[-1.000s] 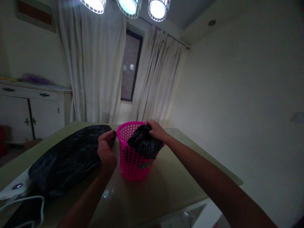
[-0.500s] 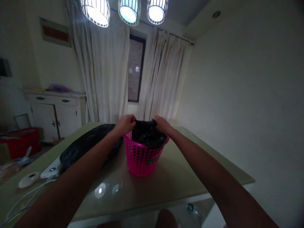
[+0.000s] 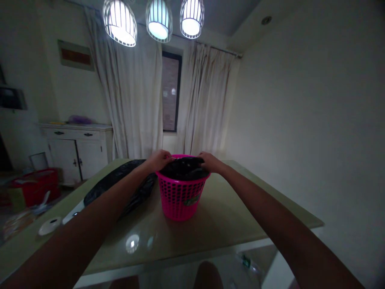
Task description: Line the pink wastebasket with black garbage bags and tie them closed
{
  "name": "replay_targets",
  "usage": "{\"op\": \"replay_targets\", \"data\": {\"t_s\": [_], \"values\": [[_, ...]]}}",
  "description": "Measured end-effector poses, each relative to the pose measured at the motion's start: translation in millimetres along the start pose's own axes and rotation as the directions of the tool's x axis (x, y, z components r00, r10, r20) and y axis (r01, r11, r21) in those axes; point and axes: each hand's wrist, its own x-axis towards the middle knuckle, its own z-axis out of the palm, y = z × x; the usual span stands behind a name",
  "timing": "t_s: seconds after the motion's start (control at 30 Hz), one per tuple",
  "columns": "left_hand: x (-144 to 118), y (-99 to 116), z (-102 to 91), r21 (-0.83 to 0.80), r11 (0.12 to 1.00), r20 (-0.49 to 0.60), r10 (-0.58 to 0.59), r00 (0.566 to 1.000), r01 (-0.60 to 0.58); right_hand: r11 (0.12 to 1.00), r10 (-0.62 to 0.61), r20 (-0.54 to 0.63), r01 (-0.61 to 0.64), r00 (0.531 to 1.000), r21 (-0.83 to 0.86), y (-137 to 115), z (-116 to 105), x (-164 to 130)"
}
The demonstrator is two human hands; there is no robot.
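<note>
A bright pink perforated plastic basket [image 3: 180, 200] stands upright on the table. Inside its mouth sits a black plastic bag [image 3: 185, 169], bunched below the back rim. My left hand [image 3: 160, 159] is closed on the bag's edge at the left side of the rim. On the right side, my right hand [image 3: 209, 162] pinches the same bag's edge, fingers partly hidden by the plastic. Another black plastic bag [image 3: 120, 176], long and crumpled, lies left of the basket, partly behind my left forearm.
The glossy table [image 3: 240, 216] reaches to the right wall. At its left edge lie a white roll [image 3: 49, 226] and a white power strip [image 3: 72, 212]. A red box [image 3: 39, 186] and a white cabinet [image 3: 78, 156] are beyond. A plastic bottle [image 3: 248, 263] lies under the table.
Both hands have lowered the bag's edge into the basket, so the pink back rim now shows. The hands moved slightly apart. The camera view has tilted upward a little.
</note>
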Motion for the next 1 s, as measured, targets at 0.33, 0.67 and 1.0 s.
{"op": "replay_targets", "data": {"t_s": [0.33, 0.67, 1.0], "values": [[-16.4, -3.0, 8.7, -0.328, 0.942, -0.36, -0.193, 0.913, 0.069, 0.99, 0.023, 0.019, -0.02, 1.0, -0.137, -29.4, 9.1, -1.9], [-48.0, 0.2, -7.2, -0.636, 0.769, -0.378, -0.377, 0.846, 0.059, 0.945, 0.241, 0.064, -0.249, 0.968, 0.213, -19.9, -30.4, -4.7], [-46.2, 20.1, 5.6, -0.709, 0.683, -0.134, -0.374, 0.918, 0.175, 0.918, -0.024, 0.176, -0.048, 0.984, 0.394, -48.6, 5.7, -2.2]]}}
